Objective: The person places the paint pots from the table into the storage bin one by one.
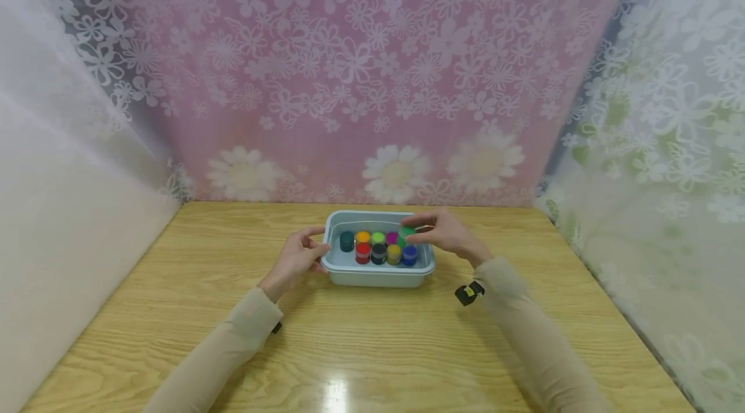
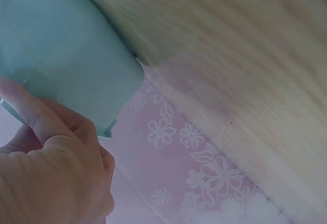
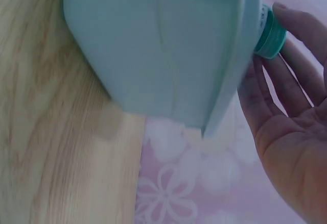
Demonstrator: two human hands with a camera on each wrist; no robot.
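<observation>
- Tub [image 1: 378,277]: pale blue-grey plastic, rectangular, set near the middle of the wooden desk [image 1: 372,348]; its long side is turned toward the person, so both rows of contents are open to view from above.
- Contents: small paint pots stood upright in two rows, packed side by side so that each is kept from tipping by its neighbours; caps are seen in dark teal [image 1: 346,241], orange [image 1: 363,236], light green [image 1: 378,237] and magenta in the back row, red [image 1: 363,249], black [image 1: 378,250], yellow [image 1: 394,251] and blue [image 1: 409,251] in the front row.
- Green-capped pot [image 1: 406,232]: located at the right end of the back row, raised slightly above the others; it is pinched at the cap by the right hand [image 1: 445,233], fingers curled over it from above; the cap shows in the right wrist view [image 3: 270,34] against the fingertips.
- Left hand [image 1: 298,256]: fingers and thumb are closed against the tub's left rim, judged to be a steadying hold so the tub is not dragged.
- Surround: floral curtain [image 1: 372,77] hung behind the desk; beige sleeves worn on both arms.
</observation>
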